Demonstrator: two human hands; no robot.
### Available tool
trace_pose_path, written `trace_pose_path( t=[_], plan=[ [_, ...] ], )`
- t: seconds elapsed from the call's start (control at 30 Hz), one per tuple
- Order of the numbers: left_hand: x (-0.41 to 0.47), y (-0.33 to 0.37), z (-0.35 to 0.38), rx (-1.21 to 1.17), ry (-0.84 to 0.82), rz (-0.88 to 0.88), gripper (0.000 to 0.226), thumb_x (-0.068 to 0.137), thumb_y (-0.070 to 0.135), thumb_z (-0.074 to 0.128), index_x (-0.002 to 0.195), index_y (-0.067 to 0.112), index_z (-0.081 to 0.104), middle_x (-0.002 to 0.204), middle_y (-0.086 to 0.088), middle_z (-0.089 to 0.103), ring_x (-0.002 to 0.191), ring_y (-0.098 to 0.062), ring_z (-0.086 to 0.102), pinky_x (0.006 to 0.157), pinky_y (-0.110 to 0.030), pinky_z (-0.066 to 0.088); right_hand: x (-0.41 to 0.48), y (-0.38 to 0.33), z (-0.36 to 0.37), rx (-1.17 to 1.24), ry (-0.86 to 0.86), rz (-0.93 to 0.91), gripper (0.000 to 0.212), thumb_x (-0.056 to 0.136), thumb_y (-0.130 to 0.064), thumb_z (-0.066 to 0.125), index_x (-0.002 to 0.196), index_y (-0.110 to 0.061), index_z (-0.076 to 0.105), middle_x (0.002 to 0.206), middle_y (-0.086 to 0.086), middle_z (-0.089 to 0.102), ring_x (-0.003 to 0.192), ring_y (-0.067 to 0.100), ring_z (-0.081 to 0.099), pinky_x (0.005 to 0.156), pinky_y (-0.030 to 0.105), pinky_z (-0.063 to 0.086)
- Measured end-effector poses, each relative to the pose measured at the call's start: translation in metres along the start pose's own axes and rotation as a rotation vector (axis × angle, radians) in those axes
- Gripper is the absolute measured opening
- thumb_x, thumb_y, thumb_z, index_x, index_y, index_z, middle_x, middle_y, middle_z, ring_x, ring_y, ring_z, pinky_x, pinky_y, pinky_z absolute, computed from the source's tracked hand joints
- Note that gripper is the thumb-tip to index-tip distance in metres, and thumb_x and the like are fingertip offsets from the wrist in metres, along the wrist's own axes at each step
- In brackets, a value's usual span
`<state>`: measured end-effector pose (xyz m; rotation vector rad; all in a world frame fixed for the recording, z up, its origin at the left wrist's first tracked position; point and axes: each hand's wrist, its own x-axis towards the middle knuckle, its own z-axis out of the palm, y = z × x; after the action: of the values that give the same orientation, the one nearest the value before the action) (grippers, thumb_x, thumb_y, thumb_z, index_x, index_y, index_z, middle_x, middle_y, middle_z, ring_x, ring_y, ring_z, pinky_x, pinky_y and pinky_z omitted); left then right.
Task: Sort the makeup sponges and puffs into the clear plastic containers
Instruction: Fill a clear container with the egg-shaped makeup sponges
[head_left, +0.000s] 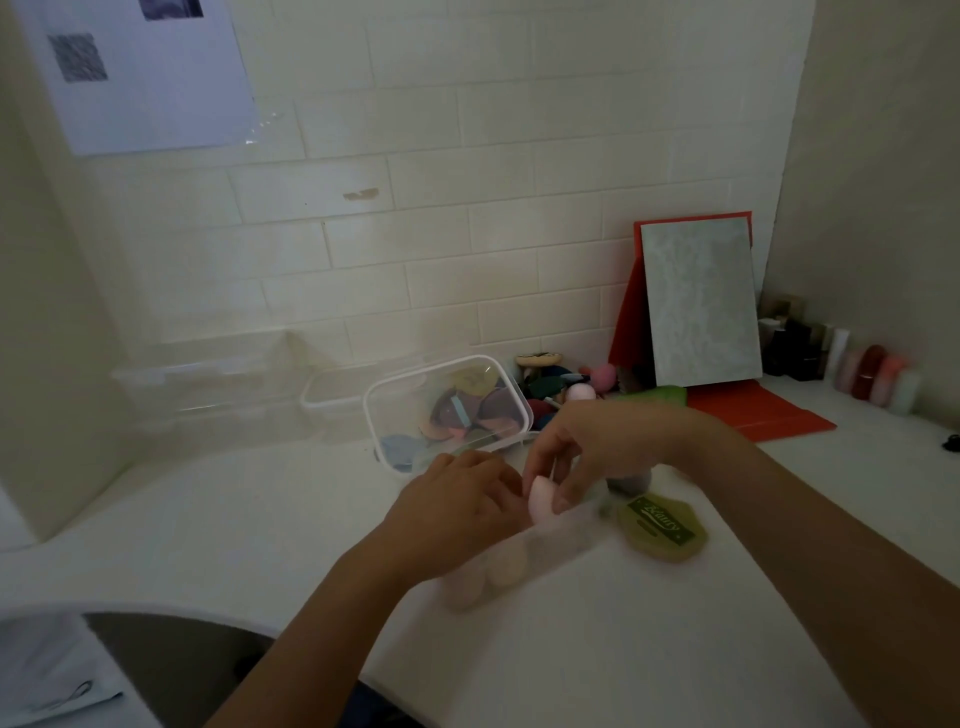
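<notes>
A clear plastic packet (519, 558) with pale pink and beige sponges inside lies on the white counter in front of me. My left hand (457, 499) grips the packet's upper end. My right hand (587, 447) pinches a pale pink sponge (540, 499) at the packet's mouth. Behind my hands a clear plastic container (447, 410) stands tilted, with several coloured puffs inside. A yellow-green puff with a green label (662, 527) lies to the right of the packet.
More clear containers (218, 384) stand at the back left against the tiled wall. A heap of coloured sponges (561, 384) lies behind the tilted container. A mirror on a red stand (701, 306) and small bottles (841, 358) sit at the back right. The counter edge curves at the lower left.
</notes>
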<state>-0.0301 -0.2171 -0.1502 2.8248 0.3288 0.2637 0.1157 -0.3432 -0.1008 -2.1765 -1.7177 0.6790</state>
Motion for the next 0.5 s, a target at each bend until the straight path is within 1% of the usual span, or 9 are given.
trace_pose_path(
  t=[0.07, 0.13, 0.2, 0.27, 0.3, 0.4, 0.47, 0.5],
  plan=[
    [0.0, 0.0, 0.0, 0.0, -0.006, -0.008, 0.034, 0.085, 0.047, 0.052, 0.118, 0.037, 0.052, 0.126, 0.011, 0.049, 0.111, -0.012, 0.041, 0.092, -0.032, 0.041, 0.001, 0.002, 0.003, 0.019, -0.019, -0.003, 0.026, 0.08, -0.014, 0.073, 0.097, -0.034, 0.069, 0.085, -0.023, 0.066, 0.08, -0.01, 0.061, 0.066, 0.004, 0.043],
    [0.001, -0.001, 0.001, 0.004, -0.012, -0.018, 0.035, 0.084, 0.049, 0.052, 0.118, 0.039, 0.051, 0.128, 0.012, 0.048, 0.113, -0.013, 0.04, 0.093, -0.034, 0.041, 0.002, 0.002, 0.006, 0.029, -0.013, -0.003, 0.025, 0.081, -0.014, 0.072, 0.095, -0.034, 0.069, 0.083, -0.024, 0.067, 0.08, -0.008, 0.062, 0.069, 0.008, 0.046],
    [0.001, -0.001, 0.001, 0.008, -0.016, -0.018, 0.035, 0.084, 0.049, 0.052, 0.118, 0.039, 0.051, 0.129, 0.012, 0.047, 0.115, -0.013, 0.039, 0.094, -0.033, 0.041, 0.002, 0.0, 0.008, 0.031, -0.003, 0.01, 0.023, 0.08, -0.018, 0.073, 0.091, -0.037, 0.067, 0.074, -0.027, 0.066, 0.074, -0.009, 0.061, 0.066, 0.008, 0.046],
    [0.001, -0.002, 0.002, 0.008, -0.011, -0.011, 0.033, 0.085, 0.048, 0.053, 0.117, 0.039, 0.052, 0.131, 0.013, 0.046, 0.116, -0.013, 0.039, 0.095, -0.033, 0.04, 0.003, -0.002, 0.011, -0.008, 0.013, 0.023, 0.019, 0.078, -0.022, 0.076, 0.088, -0.035, 0.066, 0.067, -0.025, 0.064, 0.066, -0.008, 0.059, 0.059, 0.008, 0.044],
    [0.001, -0.002, 0.002, 0.014, -0.009, -0.009, 0.033, 0.085, 0.047, 0.053, 0.116, 0.039, 0.053, 0.132, 0.013, 0.046, 0.117, -0.013, 0.039, 0.095, -0.033, 0.04, 0.004, -0.003, 0.012, -0.045, 0.025, 0.028, 0.018, 0.077, -0.022, 0.076, 0.088, -0.032, 0.066, 0.068, -0.021, 0.062, 0.064, -0.005, 0.058, 0.058, 0.009, 0.043],
    [0.002, -0.003, 0.002, 0.035, -0.015, -0.014, 0.031, 0.085, 0.045, 0.053, 0.113, 0.035, 0.056, 0.133, 0.012, 0.045, 0.116, -0.013, 0.039, 0.093, -0.032, 0.04, 0.012, -0.007, 0.021, -0.152, 0.054, 0.039, 0.016, 0.079, -0.019, 0.074, 0.092, -0.019, 0.065, 0.077, -0.013, 0.058, 0.069, 0.003, 0.053, 0.059, 0.014, 0.042],
    [0.003, -0.003, 0.002, 0.038, -0.017, -0.017, 0.03, 0.085, 0.045, 0.052, 0.112, 0.034, 0.057, 0.133, 0.012, 0.045, 0.115, -0.012, 0.039, 0.092, -0.03, 0.04, 0.016, -0.008, 0.026, -0.195, 0.082, 0.051, 0.013, 0.079, -0.019, 0.074, 0.086, -0.017, 0.063, 0.079, -0.008, 0.057, 0.07, 0.007, 0.051, 0.057, 0.017, 0.039],
    [0.003, -0.003, 0.002, 0.042, -0.019, -0.017, 0.03, 0.085, 0.045, 0.052, 0.112, 0.034, 0.058, 0.133, 0.012, 0.045, 0.115, -0.012, 0.039, 0.092, -0.029, 0.04, 0.017, -0.008, 0.027, -0.213, 0.102, 0.06, 0.013, 0.078, -0.019, 0.073, 0.083, -0.018, 0.061, 0.076, -0.009, 0.055, 0.067, 0.007, 0.05, 0.055, 0.016, 0.038]
  ],
)
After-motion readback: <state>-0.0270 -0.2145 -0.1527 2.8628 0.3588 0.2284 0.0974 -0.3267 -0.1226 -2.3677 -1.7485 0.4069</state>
